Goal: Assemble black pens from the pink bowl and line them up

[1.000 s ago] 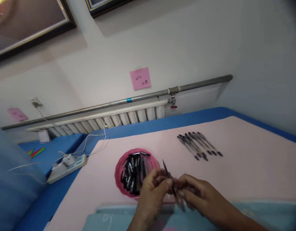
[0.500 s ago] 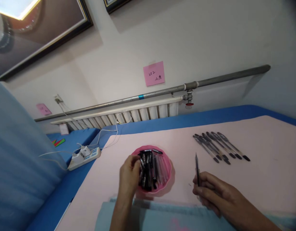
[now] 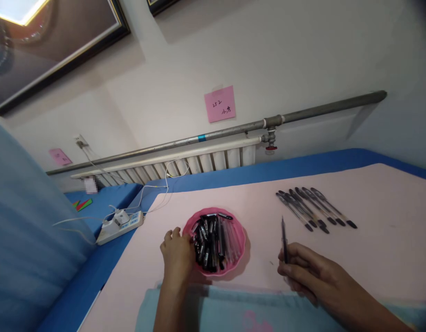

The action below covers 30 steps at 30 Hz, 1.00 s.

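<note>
My right hand (image 3: 310, 272) grips a slim dark pen (image 3: 284, 240) between thumb and fingers, its pointed end upward. My left hand (image 3: 178, 253) is at the left rim of a round pink basket (image 3: 243, 251), fingers bent and spread apart; its thumb side is partly hidden, and I see nothing held in it. Inside the basket lie many black pen caps (image 3: 204, 244) and, on the right, clear pen barrels (image 3: 231, 240). To the right, a row of capped pens (image 3: 310, 207) with clear barrels lies slanted on the pink tabletop (image 3: 254, 196).
A light blue cloth (image 3: 220, 306) runs along the near edge. At the left are a white power strip (image 3: 125, 228) with plugs and cables, and a blue curtain (image 3: 33, 230). Behind the table stand a white radiator (image 3: 206, 162) and a metal pipe (image 3: 233, 131).
My left hand has moved left, out from over the caps to the basket's rim, and its fingers have spread. My right hand keeps holding the pen almost still.
</note>
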Each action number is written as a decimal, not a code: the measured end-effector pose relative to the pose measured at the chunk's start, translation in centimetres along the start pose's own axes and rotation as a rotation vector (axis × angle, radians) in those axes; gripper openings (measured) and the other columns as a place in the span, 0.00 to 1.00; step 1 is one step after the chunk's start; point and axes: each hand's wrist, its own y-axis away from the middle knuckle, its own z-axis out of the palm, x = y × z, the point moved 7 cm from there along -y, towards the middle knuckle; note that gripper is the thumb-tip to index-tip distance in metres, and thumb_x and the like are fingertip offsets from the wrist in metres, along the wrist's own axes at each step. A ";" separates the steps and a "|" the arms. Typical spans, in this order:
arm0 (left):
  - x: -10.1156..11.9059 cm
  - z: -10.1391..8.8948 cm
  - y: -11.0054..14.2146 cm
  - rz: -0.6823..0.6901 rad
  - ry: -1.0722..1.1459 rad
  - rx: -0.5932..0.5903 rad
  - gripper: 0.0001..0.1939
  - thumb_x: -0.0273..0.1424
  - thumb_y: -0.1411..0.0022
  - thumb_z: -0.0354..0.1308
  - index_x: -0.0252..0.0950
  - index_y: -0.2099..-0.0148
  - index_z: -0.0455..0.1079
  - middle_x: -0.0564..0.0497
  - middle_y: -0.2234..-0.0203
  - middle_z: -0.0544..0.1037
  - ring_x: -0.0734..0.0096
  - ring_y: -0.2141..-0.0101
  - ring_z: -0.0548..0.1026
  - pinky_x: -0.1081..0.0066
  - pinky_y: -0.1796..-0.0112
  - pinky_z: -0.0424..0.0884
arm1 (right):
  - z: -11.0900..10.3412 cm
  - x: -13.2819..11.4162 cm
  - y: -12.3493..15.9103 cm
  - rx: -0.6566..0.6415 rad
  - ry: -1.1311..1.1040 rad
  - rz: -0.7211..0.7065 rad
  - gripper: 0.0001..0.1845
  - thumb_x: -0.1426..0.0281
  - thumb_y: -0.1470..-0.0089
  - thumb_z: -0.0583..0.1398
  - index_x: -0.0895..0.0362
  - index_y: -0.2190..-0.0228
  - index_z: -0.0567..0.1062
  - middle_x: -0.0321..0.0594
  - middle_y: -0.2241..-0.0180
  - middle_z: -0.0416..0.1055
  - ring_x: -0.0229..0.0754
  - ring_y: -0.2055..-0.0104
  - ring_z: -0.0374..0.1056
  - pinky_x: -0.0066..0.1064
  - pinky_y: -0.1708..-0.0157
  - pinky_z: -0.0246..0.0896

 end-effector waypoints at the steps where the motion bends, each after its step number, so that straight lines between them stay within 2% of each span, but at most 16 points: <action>1: 0.1 0.2 0.0 0.003 -0.017 0.000 0.15 0.30 0.45 0.51 0.43 0.58 0.75 0.46 0.45 0.65 0.49 0.44 0.57 0.54 0.52 0.57 | 0.0 -0.1 0.0 0.004 -0.002 -0.003 0.10 0.61 0.55 0.59 0.54 0.75 0.68 0.32 0.79 0.61 0.35 0.78 0.58 0.24 0.81 0.52; 10: 1.3 0.6 0.5 0.040 -0.054 -0.004 0.18 0.25 0.47 0.48 0.39 0.56 0.73 0.43 0.46 0.64 0.50 0.46 0.58 0.55 0.53 0.58 | 0.1 -0.3 0.0 -0.037 0.073 -0.016 0.07 0.64 0.52 0.56 0.54 0.74 0.66 0.29 0.83 0.58 0.33 0.81 0.56 0.23 0.84 0.48; 19: 1.8 0.5 0.4 0.078 -0.092 -0.051 0.18 0.23 0.46 0.45 0.37 0.61 0.74 0.41 0.54 0.68 0.54 0.56 0.67 0.60 0.61 0.64 | 0.1 -1.0 0.2 -0.045 0.069 -0.039 0.07 0.64 0.52 0.56 0.54 0.74 0.66 0.29 0.82 0.59 0.32 0.81 0.56 0.23 0.84 0.48; 26: 1.9 1.0 0.2 0.084 -0.098 -0.076 0.19 0.21 0.45 0.42 0.31 0.60 0.73 0.37 0.59 0.68 0.55 0.59 0.69 0.61 0.61 0.65 | 0.2 -1.3 0.4 -0.047 0.091 -0.040 0.08 0.62 0.53 0.56 0.54 0.75 0.65 0.28 0.82 0.59 0.33 0.81 0.56 0.24 0.84 0.47; 30: 1.7 1.2 0.5 0.080 -0.081 -0.097 0.19 0.20 0.45 0.42 0.31 0.60 0.72 0.37 0.57 0.67 0.58 0.59 0.70 0.65 0.62 0.66 | 0.2 -1.4 0.5 -0.041 0.078 -0.035 0.08 0.63 0.53 0.56 0.54 0.75 0.65 0.28 0.82 0.59 0.32 0.81 0.56 0.24 0.84 0.47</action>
